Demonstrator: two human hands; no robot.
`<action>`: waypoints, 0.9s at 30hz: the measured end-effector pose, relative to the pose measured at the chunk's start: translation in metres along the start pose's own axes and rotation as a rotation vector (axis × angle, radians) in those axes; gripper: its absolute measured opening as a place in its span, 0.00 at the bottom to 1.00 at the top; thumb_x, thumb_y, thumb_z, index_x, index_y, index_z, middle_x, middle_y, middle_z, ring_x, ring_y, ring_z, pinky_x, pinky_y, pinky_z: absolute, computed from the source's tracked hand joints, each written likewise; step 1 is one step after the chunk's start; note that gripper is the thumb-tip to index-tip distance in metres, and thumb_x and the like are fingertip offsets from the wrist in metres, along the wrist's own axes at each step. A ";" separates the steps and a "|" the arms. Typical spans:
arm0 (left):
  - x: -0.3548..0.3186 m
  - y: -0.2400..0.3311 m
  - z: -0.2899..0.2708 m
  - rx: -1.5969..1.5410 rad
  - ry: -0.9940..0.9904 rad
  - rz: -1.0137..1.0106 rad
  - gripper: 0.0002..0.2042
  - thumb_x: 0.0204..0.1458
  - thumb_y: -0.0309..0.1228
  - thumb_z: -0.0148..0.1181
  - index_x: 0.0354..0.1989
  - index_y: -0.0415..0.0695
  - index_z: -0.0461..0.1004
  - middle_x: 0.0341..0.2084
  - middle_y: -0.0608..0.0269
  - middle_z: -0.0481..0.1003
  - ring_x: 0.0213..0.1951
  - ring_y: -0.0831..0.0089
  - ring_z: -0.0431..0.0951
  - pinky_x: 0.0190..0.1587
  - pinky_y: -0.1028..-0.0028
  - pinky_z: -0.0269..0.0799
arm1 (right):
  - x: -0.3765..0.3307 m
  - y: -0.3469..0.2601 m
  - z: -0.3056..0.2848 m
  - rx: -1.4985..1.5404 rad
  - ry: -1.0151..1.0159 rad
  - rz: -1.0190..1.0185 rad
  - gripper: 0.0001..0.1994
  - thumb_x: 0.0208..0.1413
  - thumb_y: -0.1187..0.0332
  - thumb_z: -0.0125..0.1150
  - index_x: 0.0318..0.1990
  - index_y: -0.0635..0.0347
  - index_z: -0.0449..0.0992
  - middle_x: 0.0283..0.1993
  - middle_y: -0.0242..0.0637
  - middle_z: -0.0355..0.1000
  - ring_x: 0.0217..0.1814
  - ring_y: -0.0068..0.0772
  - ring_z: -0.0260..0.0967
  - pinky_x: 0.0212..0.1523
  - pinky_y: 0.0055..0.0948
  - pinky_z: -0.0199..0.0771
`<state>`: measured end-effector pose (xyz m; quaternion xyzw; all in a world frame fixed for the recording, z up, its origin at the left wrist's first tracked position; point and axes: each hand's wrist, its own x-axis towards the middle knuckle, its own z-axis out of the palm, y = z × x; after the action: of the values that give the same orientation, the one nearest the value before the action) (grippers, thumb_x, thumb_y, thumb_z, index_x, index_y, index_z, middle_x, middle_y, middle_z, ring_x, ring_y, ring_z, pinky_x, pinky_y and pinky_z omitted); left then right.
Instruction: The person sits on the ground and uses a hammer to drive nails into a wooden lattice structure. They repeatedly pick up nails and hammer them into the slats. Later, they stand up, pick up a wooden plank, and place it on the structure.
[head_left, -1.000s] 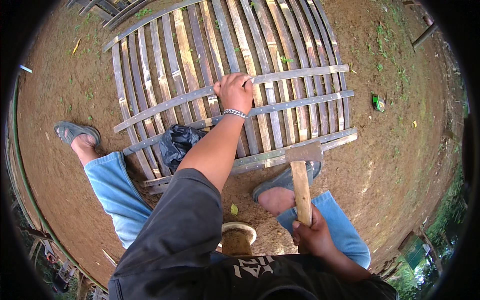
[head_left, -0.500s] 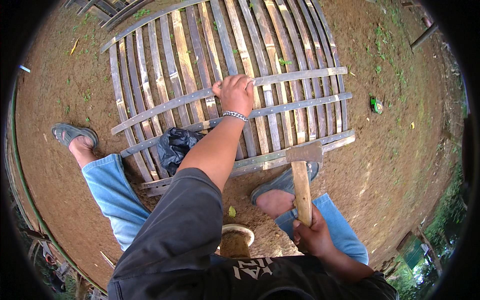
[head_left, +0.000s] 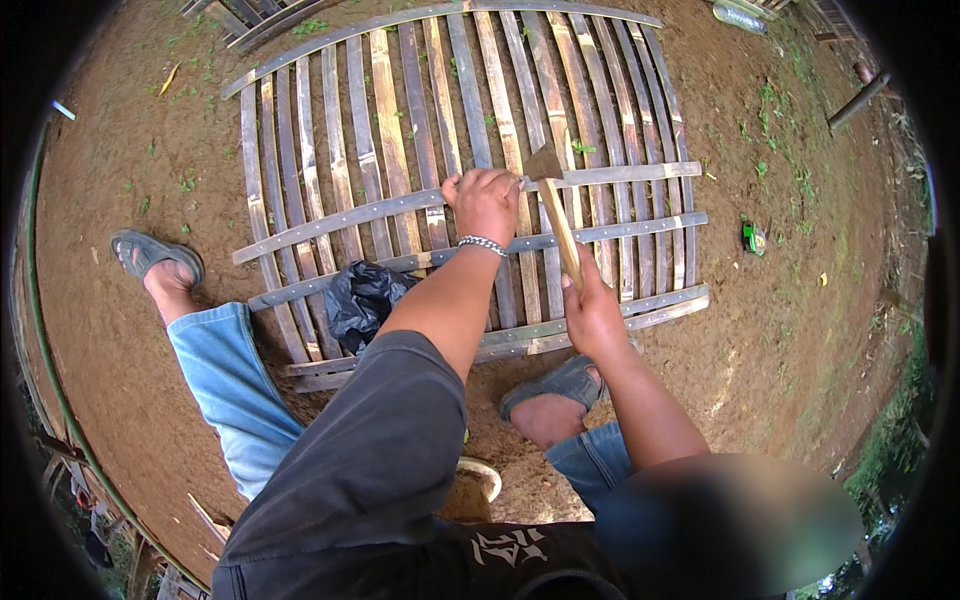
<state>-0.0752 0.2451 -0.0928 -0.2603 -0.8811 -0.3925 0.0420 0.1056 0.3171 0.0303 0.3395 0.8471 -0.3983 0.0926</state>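
A frame of bamboo slats (head_left: 388, 120) lies on the ground before me, with several bamboo crosspieces fixed over the slats. My left hand (head_left: 485, 207) is closed over one bamboo crosspiece (head_left: 350, 214) near its middle. Whether a small nail sits between its thumb and finger is too small to tell. In my right hand (head_left: 596, 312) is a hatchet (head_left: 562, 225), gripped by its wooden handle. Its metal head is at the same crosspiece, just right of my left fingers; whether it touches the bamboo I cannot make out.
A black plastic bag (head_left: 365, 300) lies on the frame's near left part. My sandalled feet stand at the near side, and a round pale-rimmed object (head_left: 485, 478) is below me. Off to the right lies a green packet (head_left: 752, 238); a clear bottle (head_left: 740, 17) lies far right.
My right hand has swung the hatchet up and forward from beside my right leg to the crosspiece near my left hand. The left hand keeps its place on the crosspiece.
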 end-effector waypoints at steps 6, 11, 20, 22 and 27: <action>0.000 0.001 0.001 -0.028 0.006 0.005 0.03 0.51 0.31 0.64 0.28 0.49 0.82 0.35 0.71 0.82 0.45 0.69 0.76 0.59 0.56 0.52 | 0.013 0.001 0.004 -0.057 0.064 -0.089 0.27 0.64 0.70 0.51 0.70 0.52 0.55 0.44 0.66 0.74 0.43 0.71 0.72 0.44 0.60 0.71; 0.001 -0.002 -0.002 -0.004 0.001 0.017 0.01 0.50 0.31 0.65 0.29 0.51 0.82 0.35 0.71 0.82 0.45 0.71 0.76 0.59 0.59 0.52 | 0.019 0.003 0.003 -0.061 0.082 -0.038 0.27 0.64 0.70 0.51 0.70 0.52 0.54 0.46 0.66 0.73 0.46 0.69 0.72 0.46 0.59 0.72; 0.002 -0.003 0.001 -0.018 0.016 0.014 0.02 0.50 0.29 0.64 0.28 0.48 0.81 0.34 0.70 0.81 0.45 0.69 0.76 0.59 0.55 0.52 | 0.016 -0.010 -0.001 -0.073 0.019 -0.008 0.27 0.64 0.71 0.50 0.70 0.51 0.54 0.46 0.65 0.74 0.46 0.70 0.72 0.46 0.59 0.71; -0.001 -0.002 0.002 -0.042 0.016 0.018 0.01 0.49 0.28 0.64 0.28 0.48 0.81 0.34 0.71 0.81 0.45 0.69 0.76 0.59 0.55 0.52 | 0.012 -0.012 -0.001 -0.036 0.101 -0.025 0.27 0.63 0.71 0.51 0.70 0.52 0.54 0.46 0.65 0.74 0.46 0.70 0.72 0.46 0.59 0.71; 0.001 0.000 0.001 -0.009 -0.005 0.018 0.01 0.50 0.30 0.64 0.28 0.50 0.82 0.35 0.72 0.82 0.46 0.70 0.76 0.59 0.58 0.53 | 0.012 -0.006 0.003 -0.091 0.064 -0.021 0.27 0.63 0.71 0.51 0.69 0.51 0.56 0.47 0.65 0.73 0.47 0.70 0.72 0.47 0.58 0.72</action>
<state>-0.0757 0.2462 -0.0939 -0.2693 -0.8771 -0.3954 0.0419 0.0922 0.3185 0.0264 0.3388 0.8703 -0.3493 0.0766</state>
